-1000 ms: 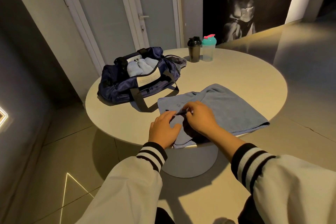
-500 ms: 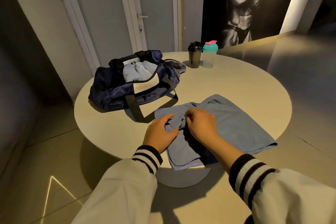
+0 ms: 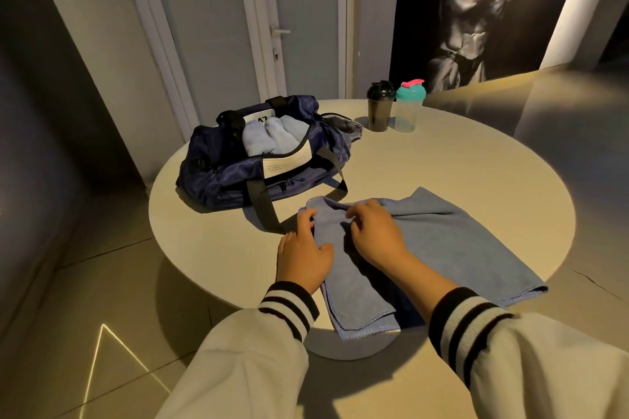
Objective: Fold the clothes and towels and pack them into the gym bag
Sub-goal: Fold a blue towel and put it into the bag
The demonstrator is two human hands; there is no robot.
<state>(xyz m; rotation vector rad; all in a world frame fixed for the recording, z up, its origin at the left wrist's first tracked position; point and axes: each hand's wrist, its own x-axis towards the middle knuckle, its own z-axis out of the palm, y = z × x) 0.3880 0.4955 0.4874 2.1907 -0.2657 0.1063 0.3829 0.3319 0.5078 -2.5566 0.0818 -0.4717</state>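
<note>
Currently folding the blue towel [image 3: 442,248].
My left hand [image 3: 303,257] presses its left edge flat; right hand [image 3: 376,236] curls onto it, grip unclear. Next: fold over, then gym bag [image 3: 238,177].

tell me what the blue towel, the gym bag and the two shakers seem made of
The blue towel: soft matte fabric, likely microfibre; it drapes limply, with a stitched hem.
gym bag: thin navy synthetic, probably nylon; faint sheen, crumpled folds, webbing straps.
black shaker: opaque plastic, apparently.
teal-lidded shaker: translucent plastic, cloudy see-through body.
</note>
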